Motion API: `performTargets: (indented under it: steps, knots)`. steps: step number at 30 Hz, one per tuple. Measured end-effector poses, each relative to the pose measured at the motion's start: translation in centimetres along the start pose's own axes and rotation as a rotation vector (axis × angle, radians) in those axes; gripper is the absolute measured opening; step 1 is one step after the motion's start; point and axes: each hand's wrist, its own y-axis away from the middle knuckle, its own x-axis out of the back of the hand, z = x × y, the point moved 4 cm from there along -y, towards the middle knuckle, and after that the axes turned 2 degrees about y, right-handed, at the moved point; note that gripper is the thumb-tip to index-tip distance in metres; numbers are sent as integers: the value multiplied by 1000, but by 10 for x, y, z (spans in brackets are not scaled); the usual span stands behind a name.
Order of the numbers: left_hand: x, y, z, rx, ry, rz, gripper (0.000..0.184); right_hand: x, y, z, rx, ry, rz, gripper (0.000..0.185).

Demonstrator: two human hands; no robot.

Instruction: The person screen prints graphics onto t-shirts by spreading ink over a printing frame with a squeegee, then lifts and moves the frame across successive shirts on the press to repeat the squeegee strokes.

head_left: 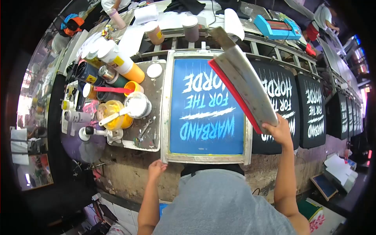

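A screen-printing frame (247,150) with blue mesh lies flat in front of me, its lettering upside down from my side. At the frame's near left corner, my left hand (156,169) has its fingers curled closed against the edge; how firmly they grip is partly hidden. My right hand (280,131) is closed around the near end of a long squeegee (250,84) with a metal holder and a red blade. The squeegee is held slantwise above the frame's right side, covering part of the mesh lettering.
Left of the frame, a tray (156,129) holds ink tubs, a white spatula (115,116) and a wrench (147,124). Black printed shirts on boards (311,109) line the right. A blue machine (277,28) and white containers stand behind. Other people (323,17) are at the far edges.
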Motion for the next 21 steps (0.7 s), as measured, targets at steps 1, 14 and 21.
performTargets:
  steps: [1,14,21]
  knots:
    - [-2,6,7,33,9,-2,32,-4,5,-2,-18,-45,24,40]
    - [-7,6,18,132,26,-15,32,9,-9,-12,-96,-20,118,37]
    - [-11,11,18,103,-26,48,32,4,-45,-22,-36,69,69,33]
